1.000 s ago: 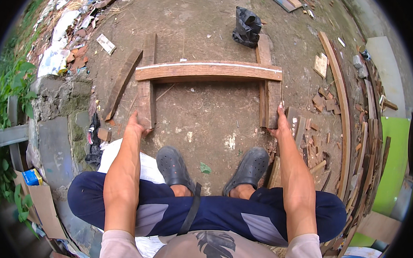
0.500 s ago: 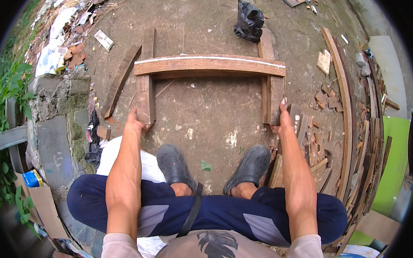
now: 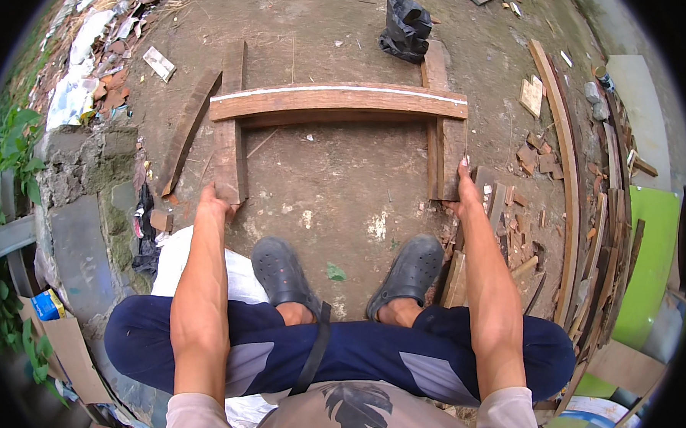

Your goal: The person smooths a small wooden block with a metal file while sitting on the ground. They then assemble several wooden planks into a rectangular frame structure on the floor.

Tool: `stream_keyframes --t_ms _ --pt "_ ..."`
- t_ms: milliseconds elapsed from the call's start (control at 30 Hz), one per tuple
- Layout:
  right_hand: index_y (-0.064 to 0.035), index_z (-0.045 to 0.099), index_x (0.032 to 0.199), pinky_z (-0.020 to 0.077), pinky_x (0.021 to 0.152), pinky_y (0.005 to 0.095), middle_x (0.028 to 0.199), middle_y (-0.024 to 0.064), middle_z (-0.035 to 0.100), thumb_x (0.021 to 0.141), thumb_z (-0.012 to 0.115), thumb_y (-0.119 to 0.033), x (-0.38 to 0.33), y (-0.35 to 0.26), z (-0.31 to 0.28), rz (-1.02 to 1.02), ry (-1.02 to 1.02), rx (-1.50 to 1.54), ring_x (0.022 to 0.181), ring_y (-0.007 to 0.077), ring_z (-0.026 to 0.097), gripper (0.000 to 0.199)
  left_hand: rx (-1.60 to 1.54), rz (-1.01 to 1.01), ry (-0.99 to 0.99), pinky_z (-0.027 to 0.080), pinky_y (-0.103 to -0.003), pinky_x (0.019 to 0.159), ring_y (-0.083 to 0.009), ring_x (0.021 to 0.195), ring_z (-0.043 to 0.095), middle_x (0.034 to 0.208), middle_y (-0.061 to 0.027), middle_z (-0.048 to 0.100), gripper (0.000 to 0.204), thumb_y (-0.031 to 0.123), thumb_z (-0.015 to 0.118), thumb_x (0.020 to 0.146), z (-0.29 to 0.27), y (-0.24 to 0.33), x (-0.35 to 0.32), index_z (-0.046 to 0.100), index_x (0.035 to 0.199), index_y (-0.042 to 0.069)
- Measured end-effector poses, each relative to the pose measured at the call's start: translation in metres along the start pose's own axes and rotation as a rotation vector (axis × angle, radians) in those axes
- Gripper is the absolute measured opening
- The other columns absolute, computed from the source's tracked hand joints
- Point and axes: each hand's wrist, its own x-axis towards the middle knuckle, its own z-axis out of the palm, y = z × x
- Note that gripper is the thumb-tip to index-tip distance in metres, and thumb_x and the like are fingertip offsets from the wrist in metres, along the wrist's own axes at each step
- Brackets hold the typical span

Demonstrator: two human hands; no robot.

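Note:
A wooden crosspiece with a white stripe along its top edge lies across two brown timber pieces that run away from me. My left hand is closed round the near end of the left timber piece, its fingers partly tucked beneath. On the other side, my right hand grips the near end of the right timber piece, thumb along the outer face and the other fingers mostly hidden. Beside the left piece, a loose slanting wood strip lies on the ground.
A black plastic bag sits by the right piece's far end. Long planks and wood scraps lie to the right. At left stands a broken block wall, with rubble beyond it. My dark clogs are between my arms.
The whole scene has shifted slightly left and up in the picture. Both hands keep their hold on the timber ends, and the crosspiece stays across them.

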Motion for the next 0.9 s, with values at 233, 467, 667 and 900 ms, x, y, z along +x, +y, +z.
stream_keyframes --t_ms 233,467,667,900 --pt "0.0011 0.03 0.152 0.0399 0.107 0.0635 0.154 0.0207 0.038 0.086 0.067 -0.066 -0.005 0.006 0.002 -0.033 0.02 0.053 0.132 0.0392 0.049 0.101 -0.015 -0.019 -0.011 0.053 -0.055 0.098 -0.0308 0.118 0.063 0.129 -0.0088 0.066 0.042 0.039 0.046 0.102 -0.009 0.004 -0.001 0.063 0.128 0.011" --pt "-0.0045 0.026 0.156 0.0433 0.109 0.0451 0.142 0.0214 0.056 0.077 0.076 -0.065 -0.026 -0.005 -0.005 -0.375 0.124 -0.767 0.126 0.039 0.056 0.111 -0.026 -0.063 0.129 0.047 -0.058 0.107 -0.0351 0.127 0.057 0.138 -0.0121 0.059 0.045 0.039 0.048 0.103 -0.005 -0.006 -0.023 0.06 0.133 0.007" --pt "0.0048 0.052 0.134 0.0471 0.104 0.0404 0.128 0.0273 0.062 0.062 0.087 -0.037 -0.045 0.017 0.008 -0.515 0.226 -0.946 0.12 0.0376 0.061 0.09 0.006 -0.027 0.053 0.047 -0.058 0.106 -0.0339 0.136 0.045 0.149 -0.0107 0.047 0.049 0.039 0.04 0.104 -0.013 -0.001 0.0 0.051 0.141 0.009" --pt "0.0067 0.053 0.128 0.0504 0.098 0.04 0.119 0.0262 0.066 0.064 0.085 -0.027 -0.035 0.03 0.0 -0.512 0.227 -0.822 0.112 0.0369 0.065 0.079 -0.014 -0.041 0.064 0.045 -0.059 0.107 -0.0344 0.135 0.047 0.147 -0.0102 0.05 0.049 0.037 0.038 0.104 -0.01 -0.002 0.001 0.051 0.141 0.009"
